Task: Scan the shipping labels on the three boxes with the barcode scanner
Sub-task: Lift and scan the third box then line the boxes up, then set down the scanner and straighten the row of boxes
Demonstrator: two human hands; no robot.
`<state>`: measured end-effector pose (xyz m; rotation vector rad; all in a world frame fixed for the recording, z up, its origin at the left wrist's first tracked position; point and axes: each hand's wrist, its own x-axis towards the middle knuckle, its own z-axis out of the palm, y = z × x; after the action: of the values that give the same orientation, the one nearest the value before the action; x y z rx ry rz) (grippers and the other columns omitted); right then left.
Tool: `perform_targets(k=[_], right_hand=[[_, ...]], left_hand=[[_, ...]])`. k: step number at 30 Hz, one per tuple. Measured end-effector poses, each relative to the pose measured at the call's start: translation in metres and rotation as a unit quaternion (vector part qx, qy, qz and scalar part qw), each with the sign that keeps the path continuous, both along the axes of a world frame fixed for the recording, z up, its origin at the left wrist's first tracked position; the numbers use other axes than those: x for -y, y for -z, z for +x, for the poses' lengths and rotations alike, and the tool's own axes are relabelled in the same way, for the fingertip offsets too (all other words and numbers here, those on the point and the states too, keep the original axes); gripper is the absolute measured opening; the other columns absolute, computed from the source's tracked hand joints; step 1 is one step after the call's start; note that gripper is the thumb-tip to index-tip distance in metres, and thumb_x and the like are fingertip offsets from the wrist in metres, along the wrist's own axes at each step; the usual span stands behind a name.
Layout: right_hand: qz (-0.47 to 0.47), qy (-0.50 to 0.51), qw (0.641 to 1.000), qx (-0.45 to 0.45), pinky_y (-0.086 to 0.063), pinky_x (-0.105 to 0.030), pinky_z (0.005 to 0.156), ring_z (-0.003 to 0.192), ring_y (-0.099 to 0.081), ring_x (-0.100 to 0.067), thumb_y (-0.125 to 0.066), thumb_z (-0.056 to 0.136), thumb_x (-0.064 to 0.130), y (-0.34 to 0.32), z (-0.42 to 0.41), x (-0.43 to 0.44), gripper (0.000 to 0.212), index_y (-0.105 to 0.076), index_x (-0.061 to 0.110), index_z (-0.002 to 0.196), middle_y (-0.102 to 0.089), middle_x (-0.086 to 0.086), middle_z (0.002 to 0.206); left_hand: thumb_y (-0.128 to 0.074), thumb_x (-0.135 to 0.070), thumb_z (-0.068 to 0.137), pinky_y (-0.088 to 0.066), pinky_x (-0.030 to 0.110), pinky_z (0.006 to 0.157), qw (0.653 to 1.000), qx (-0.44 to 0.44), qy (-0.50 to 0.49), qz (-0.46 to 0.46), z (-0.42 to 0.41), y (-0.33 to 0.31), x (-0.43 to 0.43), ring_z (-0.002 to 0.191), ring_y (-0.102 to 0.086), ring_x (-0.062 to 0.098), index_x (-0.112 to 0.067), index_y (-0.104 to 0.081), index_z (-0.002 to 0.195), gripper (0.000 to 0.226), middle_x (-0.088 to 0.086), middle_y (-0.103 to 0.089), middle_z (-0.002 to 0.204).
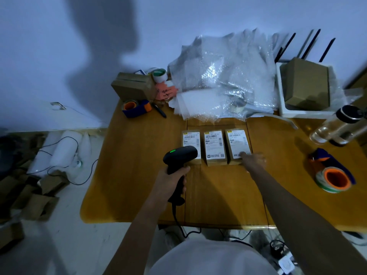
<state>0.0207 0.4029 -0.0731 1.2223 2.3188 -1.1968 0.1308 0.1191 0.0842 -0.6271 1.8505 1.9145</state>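
Observation:
Three small cardboard boxes with white shipping labels lie side by side on the wooden table: the left box (pixel 191 140), the middle box (pixel 214 147) and the right box (pixel 237 144). My left hand (pixel 172 180) grips the handle of a black barcode scanner (pixel 181 155). Its head shows a green light and covers the near end of the left box. My right hand (pixel 254 160) rests at the near right corner of the right box, a finger touching its label.
Bubble wrap (pixel 224 76) is piled behind the boxes. Tape dispensers sit at the back left (pixel 135 109) and at the right (pixel 333 175). A clear bottle (pixel 337 128), a white tray holding a box (pixel 305 84) and a pen (pixel 158 110) lie around.

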Motion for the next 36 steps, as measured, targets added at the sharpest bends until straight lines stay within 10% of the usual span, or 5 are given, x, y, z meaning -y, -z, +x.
perform_targets(k=[8,16,29,36], right_hand=[[0.076,-0.062,0.993,-0.067,-0.053,-0.049,0.086,0.111,-0.058,-0.045,-0.063,0.095,0.037,-0.038,0.01,0.029,0.065,-0.038,-0.003,0.14,-0.043,-0.025,0.139],[-0.055,-0.163,0.97,-0.174,-0.054,-0.04,0.068,0.085,-0.066,-0.028,-0.058,0.097,0.025,-0.07,0.018,0.071,0.018,-0.061,0.008,0.102,-0.068,-0.012,0.096],[-0.248,-0.502,0.825,-0.077,-0.051,-0.024,0.08,0.091,-0.069,-0.012,-0.051,0.105,0.028,-0.134,0.091,0.159,0.024,-0.069,0.018,0.118,-0.072,0.003,0.103],[-0.267,-0.493,0.821,-0.111,-0.06,-0.036,0.083,0.091,-0.072,-0.02,-0.057,0.101,0.036,-0.123,0.098,0.187,0.024,-0.063,0.023,0.121,-0.073,-0.004,0.103]], left_hand=[[-0.076,-0.029,0.088,-0.053,0.036,0.066,0.998,0.012,-0.06,0.0,-0.004,0.003,0.008,0.056,-0.062,0.021,-0.008,-0.069,0.102,0.027,0.003,-0.062,0.063],[-0.076,-0.035,0.087,-0.054,0.036,0.065,0.997,-0.009,-0.075,0.021,-0.01,0.0,0.023,0.057,-0.064,0.023,-0.003,-0.075,0.097,0.034,0.008,-0.065,0.062],[-0.074,-0.033,0.088,-0.048,0.03,0.063,0.993,-0.035,-0.116,-0.006,-0.018,0.006,0.035,0.06,-0.059,0.016,-0.006,-0.075,0.089,0.027,0.003,-0.062,0.064],[-0.074,-0.025,0.089,-0.052,0.029,0.058,0.978,-0.044,-0.195,0.054,-0.031,0.014,0.037,0.055,-0.059,0.018,-0.003,-0.07,0.094,0.023,0.006,-0.064,0.065]])
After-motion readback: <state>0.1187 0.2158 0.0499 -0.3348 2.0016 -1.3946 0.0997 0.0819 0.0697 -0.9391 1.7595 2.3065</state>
